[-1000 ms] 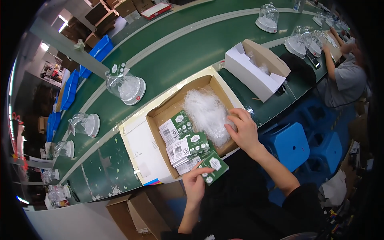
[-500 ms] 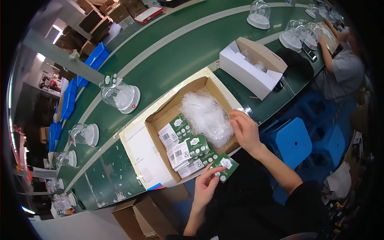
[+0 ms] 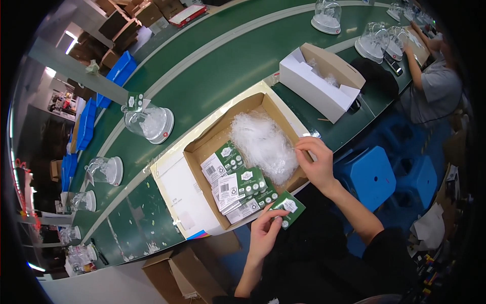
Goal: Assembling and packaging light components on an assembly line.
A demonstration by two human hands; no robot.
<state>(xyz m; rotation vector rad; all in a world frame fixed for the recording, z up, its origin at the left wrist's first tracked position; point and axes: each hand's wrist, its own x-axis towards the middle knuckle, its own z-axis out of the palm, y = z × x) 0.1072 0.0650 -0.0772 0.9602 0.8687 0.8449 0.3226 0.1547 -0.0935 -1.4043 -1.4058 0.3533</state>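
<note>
A green printed card (image 3: 289, 205) is pinched between the thumb and fingers of my left hand (image 3: 264, 233), just off the near edge of a shallow cardboard box (image 3: 206, 138). My right hand (image 3: 316, 164) is at the box's right wall, thumb and fingertips pressed together beside a heap of fine clear plastic strands (image 3: 260, 142). Anything in that pinch is too thin to make out. In the left part of the box lies a loose stack of green and white cards (image 3: 248, 181), some with their white backs up.
Left of the box, a clear dome on a white base (image 3: 152, 124) has a green card on it; more domes line the green bench (image 3: 202, 76). A white carton (image 3: 319, 83) stands beyond the box. Blue stools (image 3: 367, 177) and a co-worker (image 3: 438, 81) are at right.
My right hand has shifted slightly right and up, fingertips still together. My left hand keeps the green card, which has barely moved. The view has shifted slightly.
</note>
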